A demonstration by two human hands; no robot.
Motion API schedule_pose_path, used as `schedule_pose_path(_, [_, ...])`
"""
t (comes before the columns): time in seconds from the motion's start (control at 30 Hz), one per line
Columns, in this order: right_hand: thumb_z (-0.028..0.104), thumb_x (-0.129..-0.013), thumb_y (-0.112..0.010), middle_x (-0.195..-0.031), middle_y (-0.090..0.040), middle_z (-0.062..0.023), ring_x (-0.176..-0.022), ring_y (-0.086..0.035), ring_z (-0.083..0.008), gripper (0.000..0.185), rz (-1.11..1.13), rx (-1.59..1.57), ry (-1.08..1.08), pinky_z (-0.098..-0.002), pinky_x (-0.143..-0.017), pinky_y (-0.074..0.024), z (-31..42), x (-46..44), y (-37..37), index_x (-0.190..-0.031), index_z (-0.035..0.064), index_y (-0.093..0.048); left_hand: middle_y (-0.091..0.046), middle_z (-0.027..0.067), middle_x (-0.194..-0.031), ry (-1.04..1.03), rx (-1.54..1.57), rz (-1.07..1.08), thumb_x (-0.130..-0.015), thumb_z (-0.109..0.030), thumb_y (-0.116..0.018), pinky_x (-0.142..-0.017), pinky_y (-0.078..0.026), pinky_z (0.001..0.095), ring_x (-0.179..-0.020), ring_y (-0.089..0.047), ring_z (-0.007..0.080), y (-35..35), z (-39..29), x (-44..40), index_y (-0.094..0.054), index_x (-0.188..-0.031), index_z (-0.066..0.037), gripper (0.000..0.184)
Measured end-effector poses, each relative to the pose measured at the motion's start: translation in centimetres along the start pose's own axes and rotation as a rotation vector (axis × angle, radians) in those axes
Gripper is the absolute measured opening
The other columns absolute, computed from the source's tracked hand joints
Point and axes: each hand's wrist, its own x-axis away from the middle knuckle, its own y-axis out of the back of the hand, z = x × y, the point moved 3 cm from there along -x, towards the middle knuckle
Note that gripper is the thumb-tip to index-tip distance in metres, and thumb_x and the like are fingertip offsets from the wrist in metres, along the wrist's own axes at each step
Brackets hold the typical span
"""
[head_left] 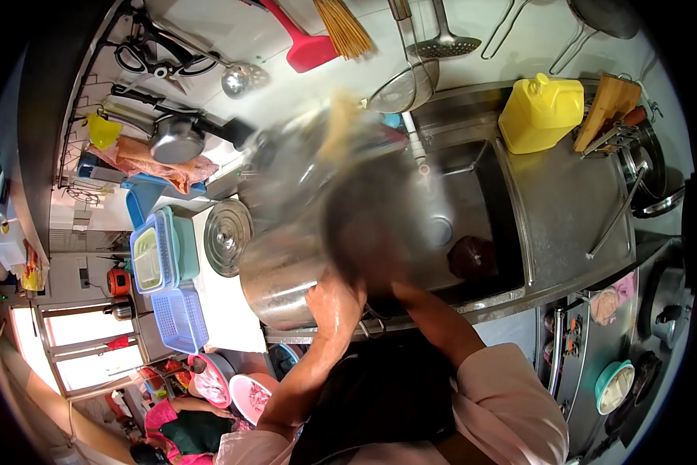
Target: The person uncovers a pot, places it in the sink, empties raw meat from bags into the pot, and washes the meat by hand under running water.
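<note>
My left hand [337, 306] is closed at the near edge of a blurred dark round thing [368, 217], against the side of a large metal pot [282, 283]. What its fingers grip is hidden. My right hand [383, 283] reaches to the same dark thing at the sink's left side; motion smears its fingers. Behind them is a blurred heap of shiny metal ware [286, 159], with a pale tan streak [339, 128] above it. In the steel sink [511, 225] lies a dark reddish-brown lump [471, 257], below a white tap [416, 147].
A yellow jug [542, 114] and wooden boards [608, 112] stand right of the sink. A round metal lid [229, 237] and plastic baskets [179, 319] are on the left. Utensils, including a red spatula [306, 46], hang along the wall. Another person [182, 430] is at lower left, near pink basins [251, 394].
</note>
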Motion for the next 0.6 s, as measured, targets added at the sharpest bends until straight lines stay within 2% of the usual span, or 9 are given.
schedule_pose_path(0.47, [0.04, -0.094, -0.057, -0.164, -0.025, -0.0246, -0.151, -0.016, -0.0521, 0.081, 0.054, 0.034, -0.002, -0.0602, -0.123, -0.0162, 0.8, -0.3, 0.7, -0.161, 0.0069, -0.026, -0.063, 0.0232, -0.065, 0.029, 0.007, 0.02, -0.084, -0.018, -0.07, -0.055, -0.053, 0.0507, -0.059, -0.064, 0.0454, -0.2, -0.6, 1.6, -0.053, -0.084, -0.003, 0.022])
schedule_pose_path(0.53, [0.04, -0.094, -0.057, -0.164, -0.025, -0.024, -0.151, -0.016, -0.0523, 0.081, 0.109, 0.252, 0.069, -0.0605, -0.123, -0.0161, 0.3, -0.1, -0.7, -0.161, 0.007, -0.025, -0.063, 0.0227, -0.065, 0.028, 0.007, 0.023, -0.085, -0.018, -0.07, -0.055, -0.053, 0.0509, -0.059, -0.064, 0.0453, -0.2, -1.0, 1.8, -0.053, -0.083, -0.003, 0.023])
schedule_pose_path(0.6, [0.04, -0.094, -0.058, -0.164, -0.026, -0.0232, -0.151, -0.017, -0.0524, 0.081, 0.101, 0.227, 0.086, -0.0608, -0.122, -0.0162, -0.1, 0.0, -0.7, -0.161, 0.0071, -0.025, -0.064, 0.0213, -0.066, 0.023, 0.015, 0.022, -0.084, -0.018, -0.071, -0.055, -0.052, 0.0505, -0.058, -0.065, 0.0435, -0.2, -1.2, 1.8, -0.054, -0.084, -0.003, 0.022])
